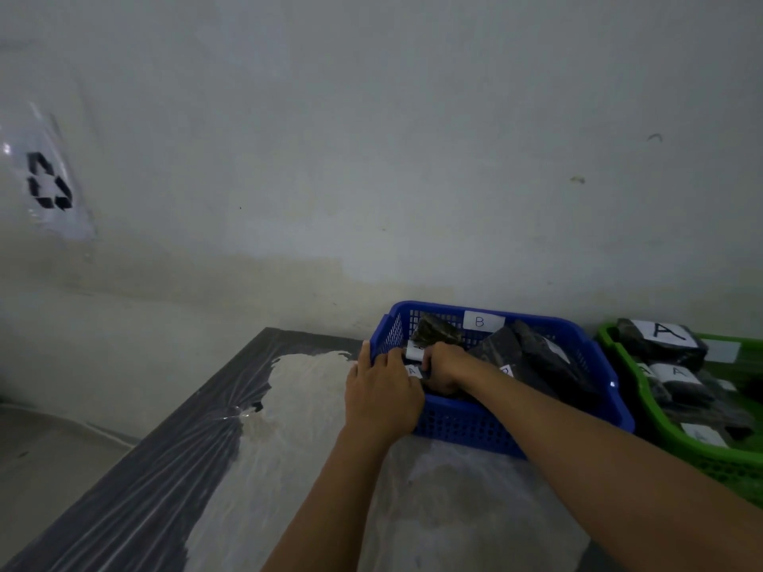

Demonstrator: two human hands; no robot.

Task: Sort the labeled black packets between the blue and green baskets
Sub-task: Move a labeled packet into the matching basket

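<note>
A blue basket (586, 348) with a white "B" tag on its back wall stands on the table and holds several black packets (532, 348) with white labels. My left hand (382, 390) rests on the basket's near left rim, fingers reaching over it. Inside the basket, my right hand (444, 363) curls round a black packet with a white label (414, 352) at the left end. To the right stands a green basket (677, 439) holding black packets (660, 340) labelled "A".
The table (206, 468) is dark, covered with clear plastic and a pale patch. A grey wall (371, 158) rises right behind the baskets, with a recycling-symbol sheet (47, 179) at the left. The table's left edge drops to the floor.
</note>
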